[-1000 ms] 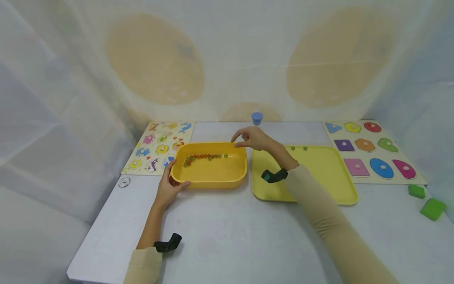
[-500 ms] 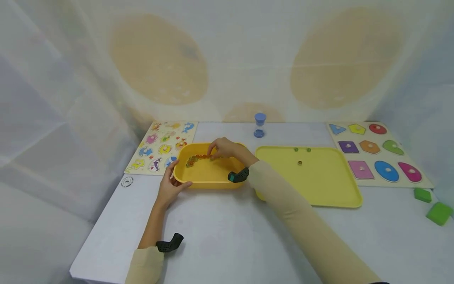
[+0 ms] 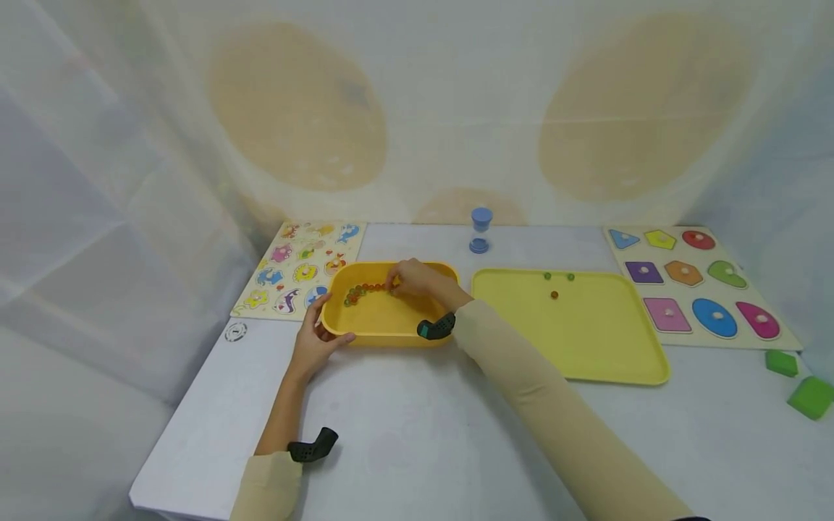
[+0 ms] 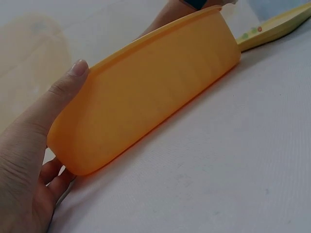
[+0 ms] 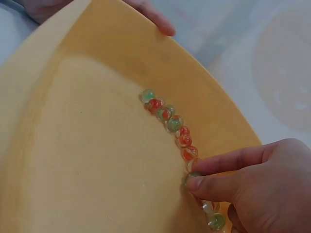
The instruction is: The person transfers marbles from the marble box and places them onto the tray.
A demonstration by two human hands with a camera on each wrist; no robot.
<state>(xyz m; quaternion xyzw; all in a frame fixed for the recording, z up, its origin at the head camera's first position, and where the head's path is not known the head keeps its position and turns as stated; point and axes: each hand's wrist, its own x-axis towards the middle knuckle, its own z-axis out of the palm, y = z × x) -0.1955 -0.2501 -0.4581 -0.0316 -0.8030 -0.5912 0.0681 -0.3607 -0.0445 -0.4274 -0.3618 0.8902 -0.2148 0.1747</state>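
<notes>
The left hand [image 3: 315, 346] grips the yellow bin [image 3: 391, 318]; the right hand [image 5: 272, 187] seems to pinch a green marble [image 5: 188, 179] inside.

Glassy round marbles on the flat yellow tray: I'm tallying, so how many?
3: two glassy green marbles by the far rim, one glassy orange marble nearer the camera. The beige right sleeve covers part of the flat yellow tray, possibly hiding others.
</notes>
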